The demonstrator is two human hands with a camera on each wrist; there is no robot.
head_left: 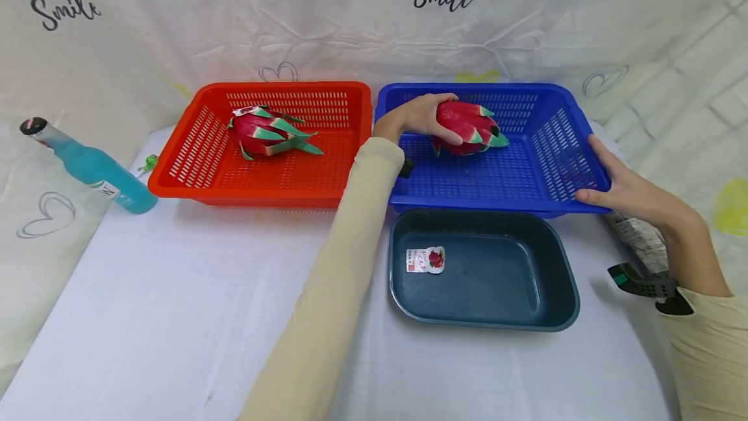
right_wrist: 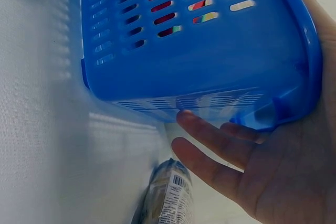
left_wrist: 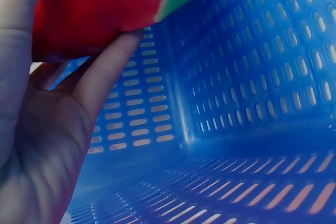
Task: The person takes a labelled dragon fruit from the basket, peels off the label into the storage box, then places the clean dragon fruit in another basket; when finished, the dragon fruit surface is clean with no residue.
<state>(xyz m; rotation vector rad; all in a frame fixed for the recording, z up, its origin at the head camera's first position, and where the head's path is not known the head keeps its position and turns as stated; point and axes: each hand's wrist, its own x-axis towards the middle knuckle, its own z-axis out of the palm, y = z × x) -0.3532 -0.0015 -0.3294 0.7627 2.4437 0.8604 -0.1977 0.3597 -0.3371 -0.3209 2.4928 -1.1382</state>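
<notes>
My left hand [head_left: 422, 115] grips a pink-red dragon fruit [head_left: 467, 123] with green-tipped scales, inside the blue basket [head_left: 467, 180]. The left wrist view shows the fingers under the fruit [left_wrist: 89, 3] and the slotted basket walls [left_wrist: 247, 61] beyond. At the basket's right front corner, my right hand [head_left: 634, 190] holds the rim, thumb over the edge and fingers outside. Those fingers [right_wrist: 215, 140] extend along the outer wall in the right wrist view. A second dragon fruit [head_left: 269, 132], with a label on it, lies in the red basket [head_left: 263, 201] to the left.
In front of the blue basket stands a dark tub [head_left: 485, 327] with a dragon fruit sticker [head_left: 425, 260] inside. A turquoise bottle [head_left: 108, 174] is at far left, near a small green item [head_left: 149, 163]. A printed packet [right_wrist: 170, 192] lies beyond the right hand.
</notes>
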